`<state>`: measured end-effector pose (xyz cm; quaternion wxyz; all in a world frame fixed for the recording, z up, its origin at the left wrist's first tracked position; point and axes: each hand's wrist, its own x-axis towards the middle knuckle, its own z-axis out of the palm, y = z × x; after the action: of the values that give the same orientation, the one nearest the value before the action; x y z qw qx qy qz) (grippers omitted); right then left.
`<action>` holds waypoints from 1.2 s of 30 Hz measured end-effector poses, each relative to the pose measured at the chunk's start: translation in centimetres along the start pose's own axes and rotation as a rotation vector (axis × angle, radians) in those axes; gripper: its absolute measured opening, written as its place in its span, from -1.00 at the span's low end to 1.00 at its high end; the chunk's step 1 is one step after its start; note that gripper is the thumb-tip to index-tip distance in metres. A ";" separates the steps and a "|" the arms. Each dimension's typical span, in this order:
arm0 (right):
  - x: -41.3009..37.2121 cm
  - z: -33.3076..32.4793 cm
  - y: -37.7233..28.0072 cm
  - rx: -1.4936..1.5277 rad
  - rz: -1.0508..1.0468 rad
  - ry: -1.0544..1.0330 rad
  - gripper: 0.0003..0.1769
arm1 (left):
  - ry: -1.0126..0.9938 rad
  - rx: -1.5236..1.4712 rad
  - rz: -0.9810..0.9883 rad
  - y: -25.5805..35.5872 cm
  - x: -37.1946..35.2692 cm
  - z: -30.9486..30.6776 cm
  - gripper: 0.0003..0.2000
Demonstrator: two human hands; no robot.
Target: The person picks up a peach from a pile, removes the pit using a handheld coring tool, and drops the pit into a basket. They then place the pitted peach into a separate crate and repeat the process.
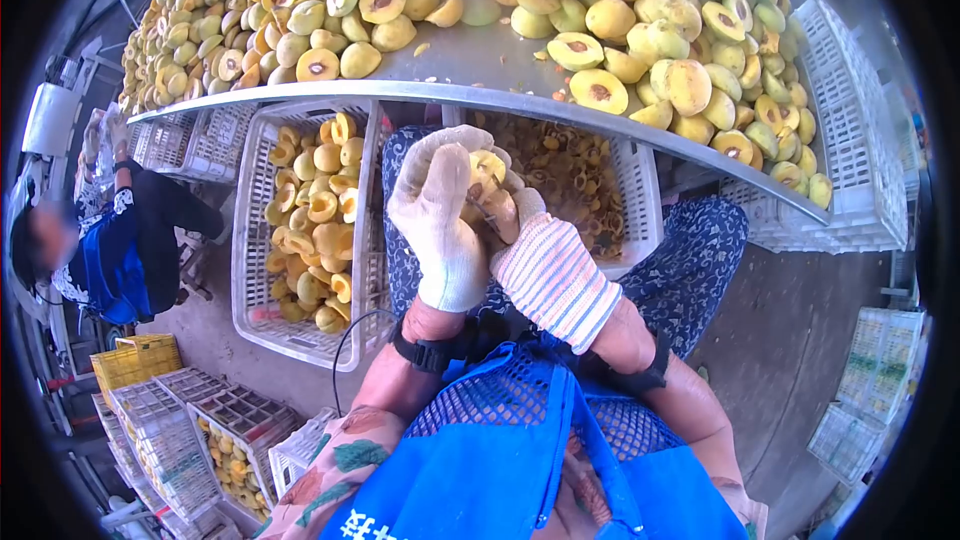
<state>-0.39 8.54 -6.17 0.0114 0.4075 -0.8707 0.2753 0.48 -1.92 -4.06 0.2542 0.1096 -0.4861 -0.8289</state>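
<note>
My left hand (437, 210), in a pale work glove, is wrapped round a yellow fruit half (487, 172) above my lap. Close against it on the right, my right hand (530, 240), in a glove with a striped cuff, has its fingers closed on a small dark tool (484, 208) that touches the fruit; most of the tool is hidden. Under my hands a crate (645, 202) holds pits and scraps. To the left stands a white crate (246, 265) with hollowed fruit halves (322, 205). Many halved fruits (598, 90) lie on the metal table (460, 65) ahead.
A raised metal edge (400, 90) runs along the table's near side. Another person (125, 240) sits at the far left. White crates (160, 440) and a yellow crate (140, 360) stand at lower left, with more stacked crates (850, 120) at the right.
</note>
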 end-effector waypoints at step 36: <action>-1.9 -0.7 2.7 1.556 0.601 -0.564 -0.76 | -0.691 0.404 0.251 0.0 0.9 0.1 -0.66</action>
<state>-1.23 11.61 -7.34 -0.5579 0.1062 -0.4768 0.6709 -0.30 -2.30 -3.90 0.1485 -0.1873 -0.7051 -0.6676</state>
